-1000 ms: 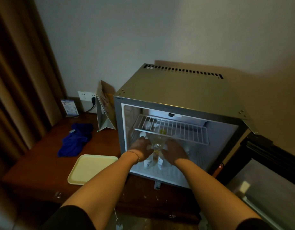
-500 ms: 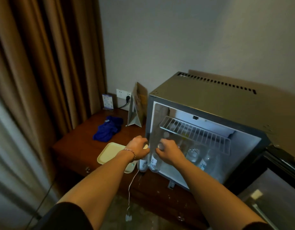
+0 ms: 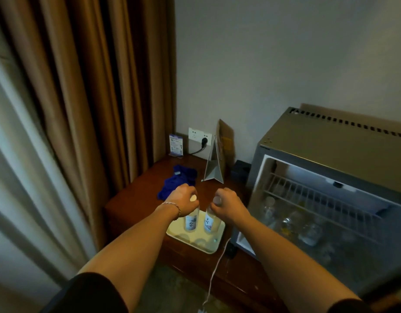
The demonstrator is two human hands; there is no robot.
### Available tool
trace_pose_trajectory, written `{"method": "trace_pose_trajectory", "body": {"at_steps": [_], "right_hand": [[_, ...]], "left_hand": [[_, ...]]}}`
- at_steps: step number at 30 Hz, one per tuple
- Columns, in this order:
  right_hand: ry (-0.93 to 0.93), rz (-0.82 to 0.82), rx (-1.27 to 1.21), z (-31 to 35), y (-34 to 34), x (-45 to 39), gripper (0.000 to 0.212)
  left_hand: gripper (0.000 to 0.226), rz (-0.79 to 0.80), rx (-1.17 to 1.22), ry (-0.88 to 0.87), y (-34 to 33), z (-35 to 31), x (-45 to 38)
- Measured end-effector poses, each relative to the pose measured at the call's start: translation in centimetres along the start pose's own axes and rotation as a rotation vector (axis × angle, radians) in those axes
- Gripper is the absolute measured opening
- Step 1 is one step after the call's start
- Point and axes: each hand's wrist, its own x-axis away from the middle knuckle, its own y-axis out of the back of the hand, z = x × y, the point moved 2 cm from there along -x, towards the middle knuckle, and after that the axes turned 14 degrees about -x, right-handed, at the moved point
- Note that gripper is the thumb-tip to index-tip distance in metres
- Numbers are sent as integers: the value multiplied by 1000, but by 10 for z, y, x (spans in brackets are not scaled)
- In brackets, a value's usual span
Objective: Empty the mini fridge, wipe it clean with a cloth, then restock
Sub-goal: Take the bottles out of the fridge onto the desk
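Observation:
My left hand grips the neck of a clear water bottle with a white cap, held upright over the pale yellow tray. My right hand grips a second labelled bottle beside it, also upright over the tray. Whether the bottle bases touch the tray I cannot tell. The open mini fridge stands to the right, with a white wire shelf and several more bottles inside. A blue cloth lies crumpled on the wooden table behind the tray.
A folded card stand sits between the cloth and the fridge. A wall socket with a black plug and a small leaflet stand are at the back. Brown curtains hang on the left. A thin white cord dangles off the table's front edge.
Both hands have drawn a bottle each out of the fridge and carried them left, over the tray. My view has swung left, so the fridge now sits at the right.

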Motion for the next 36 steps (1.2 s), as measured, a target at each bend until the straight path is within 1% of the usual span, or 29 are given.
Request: {"method": "trace_pose_trajectory", "body": {"at_steps": [6,13,19,22,26,36], "right_hand": [[-68,-5,-8,9,-33,-59,29],[-154,18,35,-7,-63,-97,24],[-243,26,36,-26,-82,-109,25],[-266,34,46,-30,-85,-118,22],[-288,19,50,-33,-89,-128,23],[-315,40,48,-35,-94,-135,23]], "left_hand": [[30,16,-15,-50,1,40,-47],[28,62,-35,-81,-21,69,-88],[37,133,-65,-143,-45,72,-111],[36,157,-69,-174,-53,71,-124],[36,170,-63,-196,-61,72,-135],[32,190,-109,-223,-70,77,-138]]}}
